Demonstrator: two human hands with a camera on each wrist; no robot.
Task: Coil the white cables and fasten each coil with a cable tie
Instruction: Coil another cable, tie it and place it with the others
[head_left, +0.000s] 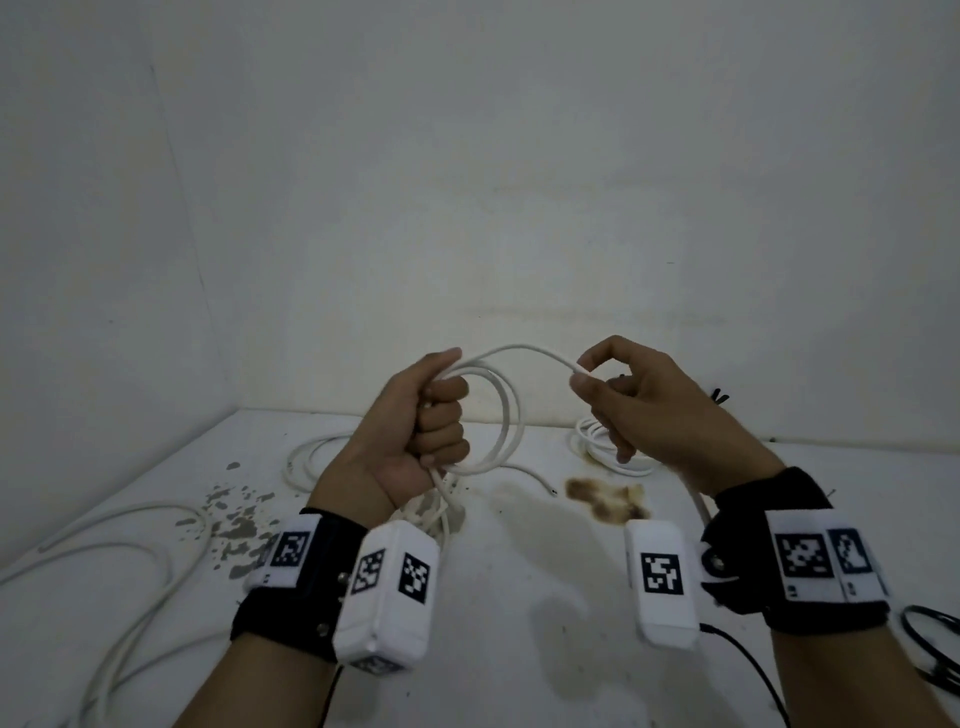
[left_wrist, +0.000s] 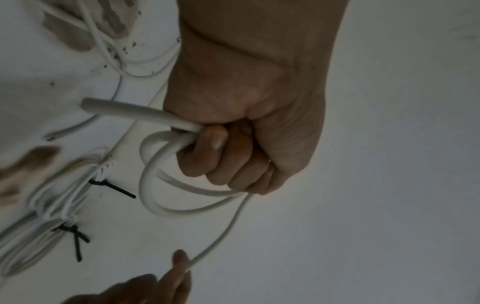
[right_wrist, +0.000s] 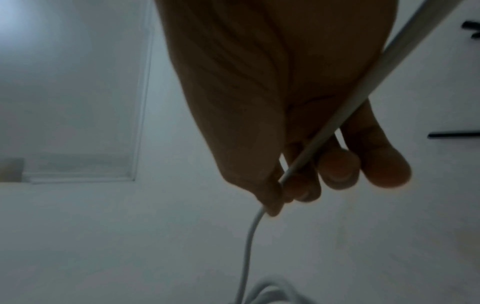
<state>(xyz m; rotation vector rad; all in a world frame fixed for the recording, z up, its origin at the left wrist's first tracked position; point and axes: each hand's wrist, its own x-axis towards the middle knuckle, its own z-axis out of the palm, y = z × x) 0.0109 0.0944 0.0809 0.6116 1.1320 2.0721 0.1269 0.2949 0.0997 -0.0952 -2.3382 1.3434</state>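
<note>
My left hand (head_left: 434, 415) is a fist around a white cable (head_left: 511, 410) wound into a couple of loops, held above the white table (head_left: 545, 597). In the left wrist view the loops (left_wrist: 150, 185) hang from the fist (left_wrist: 233, 156) and a cut cable end (left_wrist: 109, 106) sticks out beside it. My right hand (head_left: 592, 376) pinches the same cable between thumb and forefinger; the cable (right_wrist: 345, 115) runs across its palm and out past the wrist. Two finished coils (left_wrist: 46, 205) lie on the table, each bound by a black cable tie (left_wrist: 111, 187).
Loose white cables (head_left: 156, 545) sprawl over the left of the table, another coil (head_left: 608, 447) lies at the back right. Black ties (head_left: 719, 397) lie by the back wall. A brown stain (head_left: 605, 499) and grey chipped patches (head_left: 239, 519) mark the tabletop. A black wire (head_left: 930, 644) sits at the right edge.
</note>
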